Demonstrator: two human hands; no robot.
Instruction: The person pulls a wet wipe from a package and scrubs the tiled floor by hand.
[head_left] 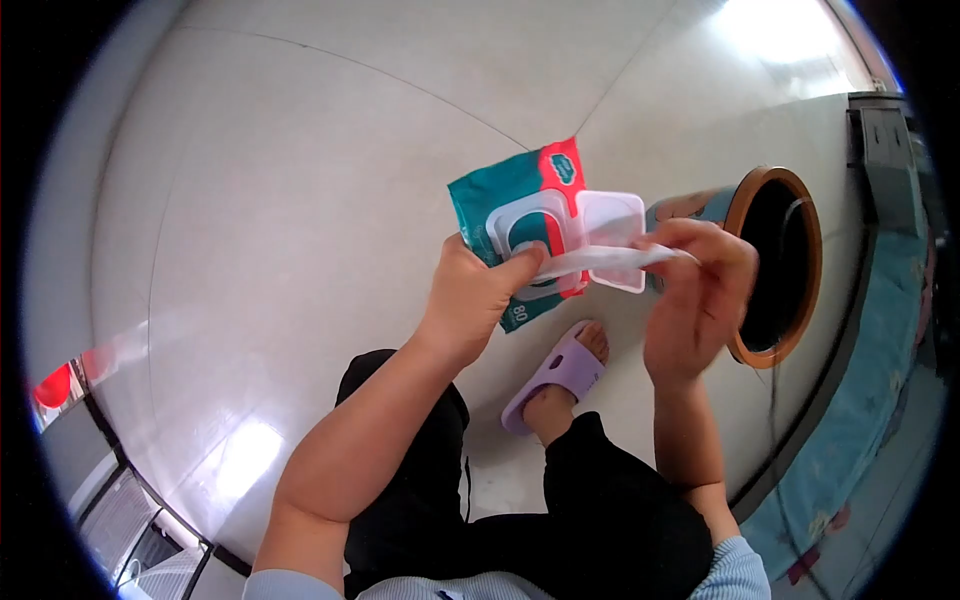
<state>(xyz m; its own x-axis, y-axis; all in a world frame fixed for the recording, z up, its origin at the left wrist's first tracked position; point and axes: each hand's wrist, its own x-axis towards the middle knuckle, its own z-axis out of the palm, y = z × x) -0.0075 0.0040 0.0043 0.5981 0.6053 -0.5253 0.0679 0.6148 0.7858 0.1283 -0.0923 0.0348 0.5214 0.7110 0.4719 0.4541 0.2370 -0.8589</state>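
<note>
A green and red pack of wet wipes [500, 190] is held up in front of me. My left hand [475, 285] grips its near side, the thumb lying over the opening. The pack's white plastic lid [612, 215] is flipped open toward the right. A white wipe [610, 258] stretches from the opening to my right hand [695, 290], whose fingers pinch its far end. Motion blurs the right hand a little. Part of the lid is hidden behind the wipe and the right fingers.
To the right stands a trash bin [740, 200] with a brown rim and dark inside. Beyond it runs a light blue patterned cloth [850, 400]. A purple slipper [555, 380] is on my foot below the pack. Pale tiled floor [300, 150] spreads around.
</note>
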